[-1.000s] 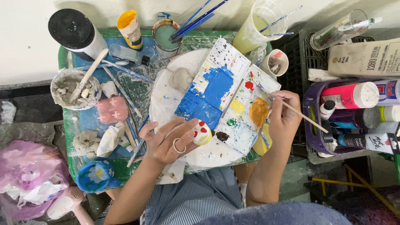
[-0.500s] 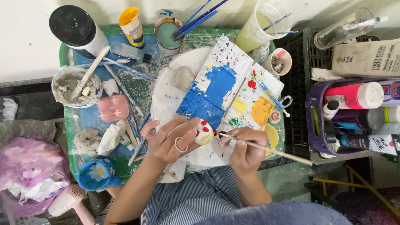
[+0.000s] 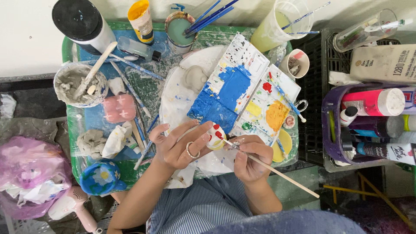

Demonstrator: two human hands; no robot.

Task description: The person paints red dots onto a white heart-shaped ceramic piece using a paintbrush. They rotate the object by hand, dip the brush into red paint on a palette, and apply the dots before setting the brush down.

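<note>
Over the green tray (image 3: 69,52), my left hand (image 3: 180,147) grips the small figurine (image 3: 215,137) — right hand (image 3: 247,157) pinches the brush (image 3: 277,172), dabbing red; I judge steady strokes come next.

Small white clay figure (image 3: 215,137) with red spots and yellow, tilted above the plate; thin wooden-handled paintbrush (image 3: 273,169) tip touching it.

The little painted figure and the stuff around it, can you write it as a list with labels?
left hand: holds the little white figure with red spots
right hand: holds a thin paintbrush, tip at the figure
palette: open, with blue, yellow, orange and red paint
tray: green, under the palette
brush cup: at the back, with blue brushes
blue flower cup: near the left arm
</note>
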